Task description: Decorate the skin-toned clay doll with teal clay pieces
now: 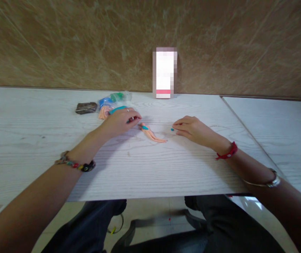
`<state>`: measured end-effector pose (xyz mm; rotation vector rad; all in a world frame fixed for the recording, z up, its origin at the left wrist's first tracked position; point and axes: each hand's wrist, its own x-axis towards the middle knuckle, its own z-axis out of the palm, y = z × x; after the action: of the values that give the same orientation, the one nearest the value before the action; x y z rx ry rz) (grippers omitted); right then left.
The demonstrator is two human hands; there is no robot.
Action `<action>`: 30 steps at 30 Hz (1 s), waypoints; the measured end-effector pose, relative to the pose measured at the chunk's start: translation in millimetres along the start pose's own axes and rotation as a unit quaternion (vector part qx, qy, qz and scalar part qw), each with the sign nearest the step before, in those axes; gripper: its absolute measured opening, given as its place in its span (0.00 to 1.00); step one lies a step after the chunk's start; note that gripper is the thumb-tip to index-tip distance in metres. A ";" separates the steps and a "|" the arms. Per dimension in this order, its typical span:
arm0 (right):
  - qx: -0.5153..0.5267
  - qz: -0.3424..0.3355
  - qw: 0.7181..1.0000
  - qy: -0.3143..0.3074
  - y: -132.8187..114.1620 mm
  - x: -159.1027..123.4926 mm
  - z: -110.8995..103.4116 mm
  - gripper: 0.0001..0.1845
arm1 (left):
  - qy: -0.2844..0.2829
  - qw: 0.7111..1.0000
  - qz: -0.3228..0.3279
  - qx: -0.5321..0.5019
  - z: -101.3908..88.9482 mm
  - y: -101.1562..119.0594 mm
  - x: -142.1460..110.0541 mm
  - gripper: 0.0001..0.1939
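A small peach clay figure (152, 135) with a teal patch (145, 128) on its upper part lies on the white wood-grain table (145, 168). My left hand (122, 121) is just left of the figure's upper end, fingers curled and thumb close to the index finger. Something dark red shows between them, too small to make out. To the right of the figure, my right hand (192, 130) rests low over the table, thumb a little apart from the fingers. A tiny teal clay piece (172, 129) sits right by its fingertips; whether they touch it is unclear.
Behind my left hand are a teal packet (117, 110), peach clay (104, 112), and bags of blue clay (105, 102) and green clay (116, 96). A wrapped dark brown block (86, 108) lies left of them. A blurred-out phone-like panel (165, 72) leans on the brown wall.
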<state>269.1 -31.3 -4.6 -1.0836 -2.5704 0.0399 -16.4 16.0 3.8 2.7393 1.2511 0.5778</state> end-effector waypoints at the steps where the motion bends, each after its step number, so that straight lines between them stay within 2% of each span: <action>1: -0.010 0.001 1.000 0.006 -2.2 0.6 0.5 0.13 | -0.002 1.000 0.001 0.000 0.0 0.2 0.1 0.16; 4: -0.023 0.001 1.000 0.011 -7.5 3.2 2.3 0.15 | -0.004 1.000 0.004 0.000 0.0 1.0 0.3 0.15; 8: -0.011 -0.031 0.999 -0.019 -8.9 4.0 3.7 0.13 | -0.005 1.000 0.002 -0.002 0.1 0.9 0.0 0.16; 12: -0.010 -0.041 0.999 0.011 -10.7 3.2 4.8 0.16 | -0.006 1.000 0.004 -0.002 0.3 0.0 0.3 0.16; 15: -0.004 -0.051 0.999 0.011 -12.3 4.0 7.2 0.14 | -0.009 1.000 0.002 -0.001 0.2 0.3 0.6 0.16; 21: 0.000 -0.007 1.000 0.002 -7.7 1.0 4.8 0.16 | -0.005 1.000 0.001 0.004 -0.4 0.8 0.7 0.16; 26: -0.006 -0.019 1.000 -0.018 -3.5 -2.4 0.6 0.14 | -0.008 1.000 0.004 0.008 -1.1 0.7 0.9 0.15; 30: -0.025 0.007 0.999 -0.027 1.1 -5.2 -2.1 0.16 | -0.009 1.000 0.000 0.004 -1.5 1.6 0.1 0.15</action>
<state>273.9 -34.4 -4.4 -1.1322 -2.6250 0.0072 -15.7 14.8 5.6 2.7445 1.2519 0.5482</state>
